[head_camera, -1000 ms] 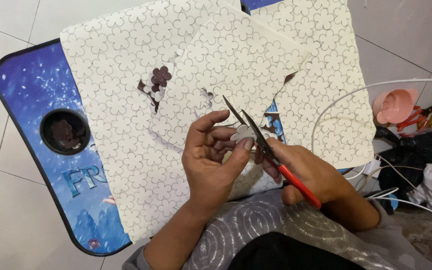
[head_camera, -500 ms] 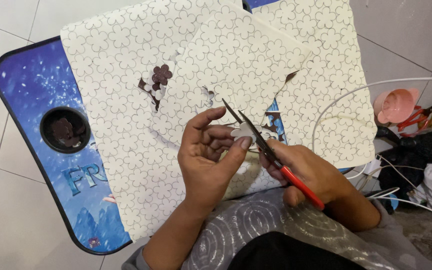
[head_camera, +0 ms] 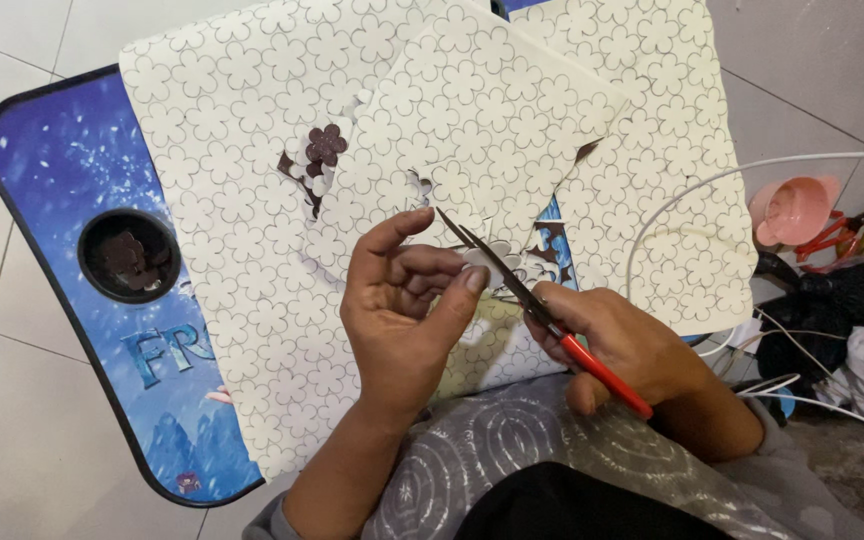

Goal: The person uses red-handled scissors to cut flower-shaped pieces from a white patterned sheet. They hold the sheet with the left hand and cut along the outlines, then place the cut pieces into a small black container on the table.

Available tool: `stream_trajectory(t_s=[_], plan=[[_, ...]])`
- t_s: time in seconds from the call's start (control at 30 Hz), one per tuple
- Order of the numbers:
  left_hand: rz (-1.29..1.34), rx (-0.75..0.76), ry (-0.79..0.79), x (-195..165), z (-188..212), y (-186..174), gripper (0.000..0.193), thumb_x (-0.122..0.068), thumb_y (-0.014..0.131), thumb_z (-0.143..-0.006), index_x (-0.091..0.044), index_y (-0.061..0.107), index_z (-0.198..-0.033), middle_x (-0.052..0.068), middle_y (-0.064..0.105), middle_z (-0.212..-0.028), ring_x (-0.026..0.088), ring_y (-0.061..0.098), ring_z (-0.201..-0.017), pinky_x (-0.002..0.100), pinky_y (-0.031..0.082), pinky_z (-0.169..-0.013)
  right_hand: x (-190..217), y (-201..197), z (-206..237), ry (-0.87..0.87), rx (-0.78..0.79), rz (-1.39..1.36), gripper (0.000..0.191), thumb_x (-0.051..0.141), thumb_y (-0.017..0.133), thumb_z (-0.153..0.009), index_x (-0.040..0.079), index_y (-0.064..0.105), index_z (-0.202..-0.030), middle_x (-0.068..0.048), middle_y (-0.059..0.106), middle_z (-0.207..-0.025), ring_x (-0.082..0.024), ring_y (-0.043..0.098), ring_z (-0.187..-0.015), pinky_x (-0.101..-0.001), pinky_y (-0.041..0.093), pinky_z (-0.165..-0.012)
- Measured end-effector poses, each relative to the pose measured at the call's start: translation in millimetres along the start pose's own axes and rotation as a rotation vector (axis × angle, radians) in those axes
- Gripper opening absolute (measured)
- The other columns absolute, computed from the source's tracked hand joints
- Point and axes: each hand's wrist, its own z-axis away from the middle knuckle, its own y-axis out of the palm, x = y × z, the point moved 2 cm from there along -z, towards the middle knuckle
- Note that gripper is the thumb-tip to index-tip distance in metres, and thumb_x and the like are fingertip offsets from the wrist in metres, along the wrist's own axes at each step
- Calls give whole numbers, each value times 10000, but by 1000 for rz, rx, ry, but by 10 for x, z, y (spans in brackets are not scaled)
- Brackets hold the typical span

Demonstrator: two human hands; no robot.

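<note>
My left hand [head_camera: 402, 310] pinches a small white flower-shaped cutout [head_camera: 489, 262] between thumb and fingers. My right hand [head_camera: 622, 340] grips red-handled scissors [head_camera: 542, 310], whose dark blades cross at the cutout's edge and point up and left. Both hands hover over cream sheets [head_camera: 242, 200] printed with flower outlines, which lie on a blue lap table [head_camera: 62, 190]. A smaller cream sheet [head_camera: 492, 110] lies on top. A few brown flower pieces [head_camera: 324, 146] sit on the sheets.
The table's round cup hole [head_camera: 130, 255] holds brown flower pieces. At the right lie a pink cup [head_camera: 797, 208], white cables [head_camera: 712, 180], dark cloth [head_camera: 842, 300] and tools with red and yellow handles [head_camera: 852, 232]. Tiled floor surrounds the table.
The scissors and cutout have shifted slightly; my left fingers have turned the piece against the blades. The sheets have not moved.
</note>
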Motion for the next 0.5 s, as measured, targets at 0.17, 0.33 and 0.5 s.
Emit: stream_trajectory(t_s=[0.17, 0.33, 0.5], plan=[[-56, 3, 51, -13, -10, -21, 536, 81, 751, -933, 34, 498, -1403, 107, 713, -1035, 128, 703, -968, 257, 597, -868, -46, -25, -8, -45, 16, 9, 965, 1030, 450, -578, 113, 548, -863, 25, 514, -602, -119, 508, -511, -315, 386, -460], [-97, 0, 110, 19, 14, -60, 503, 87, 745, -965, 27, 516, -1409, 93, 686, -1105, 124, 673, -1043, 269, 579, -966, -9, 13, -21, -20, 14, 29, 977, 1028, 441, -565, 106, 550, -867, 17, 496, -605, -125, 486, -517, -314, 366, -469], [-41, -1, 63, 103, 31, -16, 516, 83, 746, -931, 13, 517, -1388, 80, 667, -1087, 114, 664, -1010, 260, 578, -931, 84, 14, -48, 35, 6, -64, 1064, 1043, 466, -559, 82, 574, -1001, 25, 515, -623, -119, 499, -528, -296, 386, -484]])
